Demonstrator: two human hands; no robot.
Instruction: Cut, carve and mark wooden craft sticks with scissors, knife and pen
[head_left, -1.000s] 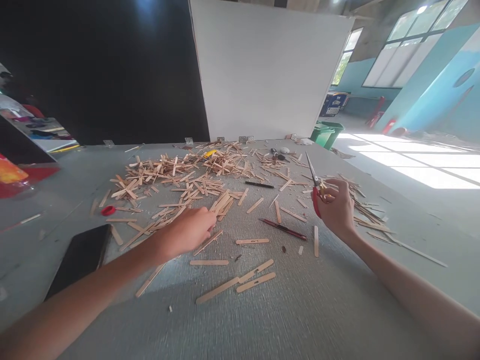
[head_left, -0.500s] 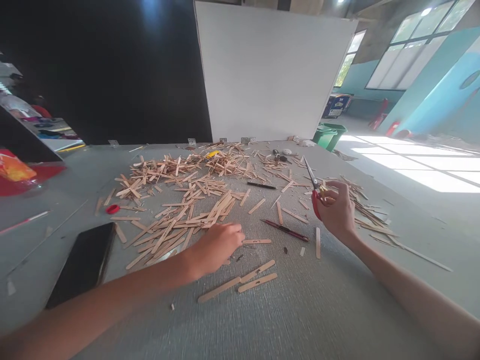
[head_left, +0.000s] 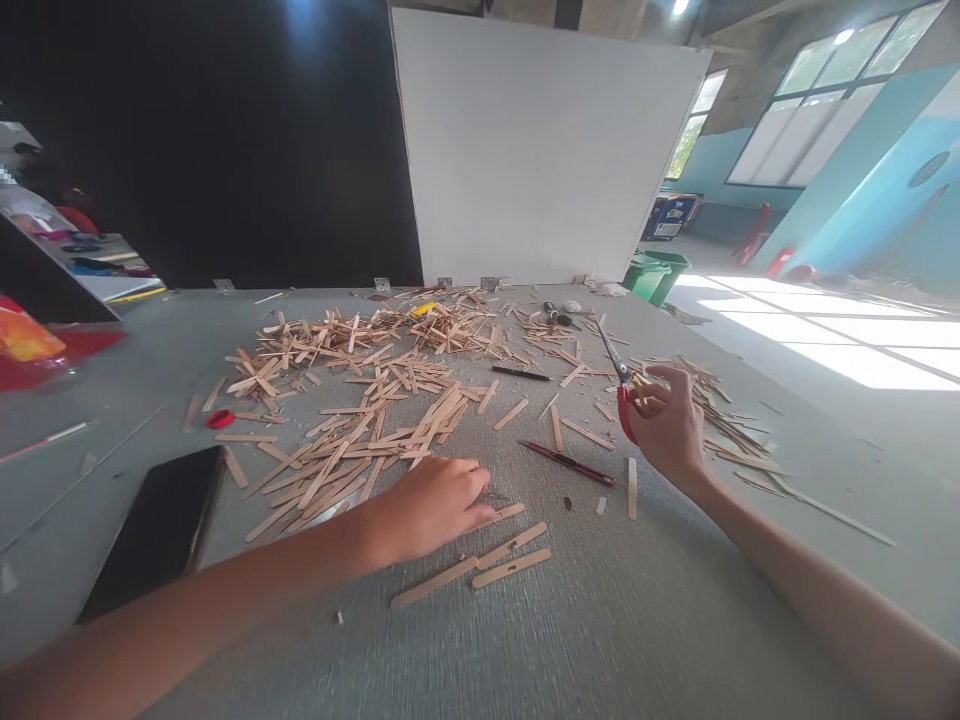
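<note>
My left hand [head_left: 439, 505] is low over the table, its thumb and fingers at a wooden stick [head_left: 508, 512] that lies slanted on the surface. Just in front of it are a long stick [head_left: 435, 584], a notched stick [head_left: 517, 545] and a stick with a small hole [head_left: 517, 568]. Raised over the right side, my right hand [head_left: 667, 420] is closed round the handles of scissors [head_left: 621, 375] with red and gold-coloured parts, blades pointing away. Between the hands lies a dark red pen [head_left: 568, 462], with an upright-lying stick [head_left: 632, 488] nearer my right hand.
A large pile of wooden sticks [head_left: 360, 430] spreads over the grey table [head_left: 600, 640]. Beyond it are a black pen [head_left: 521, 373] and a yellow object [head_left: 424, 310]. At left are a phone [head_left: 157, 525] and a red ring [head_left: 220, 419]. Black and white panels [head_left: 547, 150] stand behind.
The stick by my left hand has come nearer to the other sticks in front and now lies slanted. My left fingers have parted a little more. My right hand still holds the scissors.
</note>
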